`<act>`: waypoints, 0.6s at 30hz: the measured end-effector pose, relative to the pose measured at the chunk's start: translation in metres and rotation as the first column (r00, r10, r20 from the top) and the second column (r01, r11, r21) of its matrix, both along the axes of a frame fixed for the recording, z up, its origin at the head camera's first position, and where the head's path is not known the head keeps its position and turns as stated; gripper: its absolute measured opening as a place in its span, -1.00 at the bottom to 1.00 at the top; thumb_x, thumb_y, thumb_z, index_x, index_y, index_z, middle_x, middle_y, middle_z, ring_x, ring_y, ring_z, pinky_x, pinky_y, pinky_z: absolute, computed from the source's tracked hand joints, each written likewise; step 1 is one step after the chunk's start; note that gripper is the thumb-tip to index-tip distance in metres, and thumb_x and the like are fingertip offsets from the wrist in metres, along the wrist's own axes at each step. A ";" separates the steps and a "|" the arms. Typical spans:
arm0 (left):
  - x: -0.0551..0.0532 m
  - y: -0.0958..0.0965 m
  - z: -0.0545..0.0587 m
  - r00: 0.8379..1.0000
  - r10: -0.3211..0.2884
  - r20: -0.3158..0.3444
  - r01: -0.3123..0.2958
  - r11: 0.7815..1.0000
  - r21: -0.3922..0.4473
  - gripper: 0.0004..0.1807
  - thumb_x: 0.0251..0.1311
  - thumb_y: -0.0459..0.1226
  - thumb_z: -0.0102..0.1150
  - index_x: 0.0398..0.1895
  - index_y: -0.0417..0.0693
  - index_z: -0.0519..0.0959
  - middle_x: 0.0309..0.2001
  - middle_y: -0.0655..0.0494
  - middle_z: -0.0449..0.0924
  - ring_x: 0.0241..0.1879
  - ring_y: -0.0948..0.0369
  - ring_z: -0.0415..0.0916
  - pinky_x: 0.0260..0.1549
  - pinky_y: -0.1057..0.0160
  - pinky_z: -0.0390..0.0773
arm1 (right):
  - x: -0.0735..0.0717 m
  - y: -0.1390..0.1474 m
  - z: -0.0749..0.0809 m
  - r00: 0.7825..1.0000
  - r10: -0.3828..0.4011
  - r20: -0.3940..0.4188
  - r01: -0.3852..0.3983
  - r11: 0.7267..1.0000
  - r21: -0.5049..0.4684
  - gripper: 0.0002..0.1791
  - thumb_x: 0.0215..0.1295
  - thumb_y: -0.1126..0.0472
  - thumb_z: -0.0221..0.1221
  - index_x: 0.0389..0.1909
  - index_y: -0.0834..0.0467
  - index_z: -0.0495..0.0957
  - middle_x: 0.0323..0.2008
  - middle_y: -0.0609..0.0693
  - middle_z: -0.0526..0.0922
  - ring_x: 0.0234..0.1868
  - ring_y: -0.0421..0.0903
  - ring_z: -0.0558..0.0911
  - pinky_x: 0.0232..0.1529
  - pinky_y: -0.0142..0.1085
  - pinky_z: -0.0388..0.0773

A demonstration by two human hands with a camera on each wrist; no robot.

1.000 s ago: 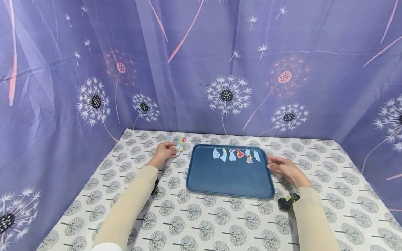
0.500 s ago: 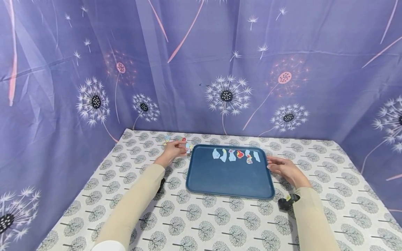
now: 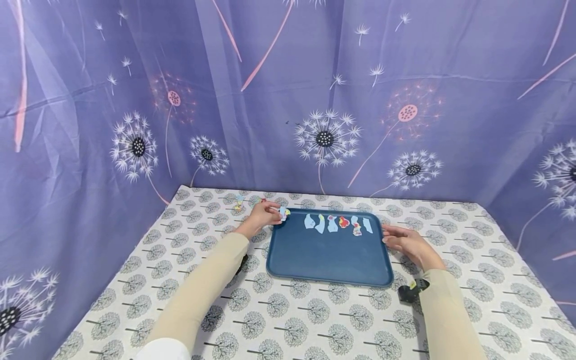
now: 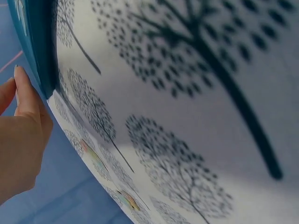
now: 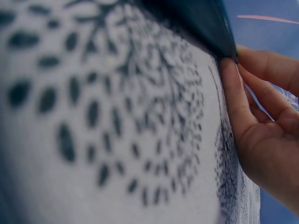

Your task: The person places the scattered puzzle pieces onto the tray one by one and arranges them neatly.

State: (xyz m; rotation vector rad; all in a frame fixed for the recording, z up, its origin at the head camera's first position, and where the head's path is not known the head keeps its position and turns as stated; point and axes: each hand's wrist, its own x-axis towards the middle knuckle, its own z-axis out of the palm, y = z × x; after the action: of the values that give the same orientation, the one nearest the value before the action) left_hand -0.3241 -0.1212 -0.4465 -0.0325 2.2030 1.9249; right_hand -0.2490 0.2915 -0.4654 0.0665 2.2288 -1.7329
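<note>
In the head view my left hand (image 3: 264, 215) is over the upper left corner of the dark blue tray (image 3: 328, 260). It pinches a light blue, irregular paper piece (image 3: 284, 214) with a yellow patch between thumb and fingertips. The left wrist view shows that hand (image 4: 21, 140) beside the tray's edge (image 4: 39, 51), the piece hidden there. My right hand (image 3: 411, 244) holds the tray's right rim, thumb and fingertips meeting at the edge (image 5: 229, 37) in the right wrist view. Along the tray's upper part lie several cut pieces in a row, among them a red and yellow one (image 3: 344, 221).
More coloured pieces lie on the table behind and left of my left hand, one yellowish (image 3: 238, 204) and one red (image 3: 263, 200). A tree-print cloth (image 3: 315, 325) covers the table. Purple dandelion curtains (image 3: 270, 100) stand close behind it and at both sides.
My left hand has carried the light blue piece rightward from the table at the left to over the tray's upper left corner. The right hand and tray have stayed in place.
</note>
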 end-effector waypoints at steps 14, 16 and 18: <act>-0.006 0.021 -0.005 1.000 -0.018 0.005 0.018 0.999 -0.036 -0.48 0.11 -0.65 0.14 0.20 -0.36 0.44 -0.32 -0.11 0.56 -0.27 0.02 0.64 -0.19 0.21 0.72 | 0.000 0.000 0.001 1.000 0.017 -0.016 -0.018 0.999 -0.041 -0.26 0.29 0.35 0.13 0.45 0.31 0.06 0.33 0.37 0.23 0.01 -0.28 0.52 0.18 -0.40 0.49; -0.006 0.024 -0.005 1.000 -0.022 0.003 0.022 0.998 -0.055 -0.48 0.11 -0.65 0.14 0.20 -0.36 0.44 -0.35 -0.10 0.57 -0.31 0.05 0.64 -0.20 0.21 0.72 | 0.000 0.001 0.000 1.000 0.013 -0.013 -0.014 0.999 -0.049 -0.27 0.29 0.37 0.13 0.44 0.31 0.07 0.33 0.37 0.23 0.01 -0.28 0.52 0.17 -0.41 0.49; -0.006 0.027 -0.006 1.000 -0.027 -0.001 0.027 0.998 -0.061 -0.49 0.10 -0.65 0.14 0.18 -0.38 0.44 -0.38 -0.07 0.57 -0.34 0.07 0.65 -0.21 0.21 0.73 | 0.001 0.001 -0.001 1.000 0.012 -0.012 -0.013 0.999 -0.050 -0.26 0.29 0.38 0.13 0.44 0.32 0.06 0.33 0.37 0.22 0.01 -0.29 0.52 0.17 -0.42 0.50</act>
State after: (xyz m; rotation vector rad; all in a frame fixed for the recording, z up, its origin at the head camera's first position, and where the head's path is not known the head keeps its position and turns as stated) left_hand -0.3298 -0.0939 -0.4524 -0.0108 2.2512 1.8446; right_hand -0.2483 0.2929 -0.4659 0.0310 2.1881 -1.7862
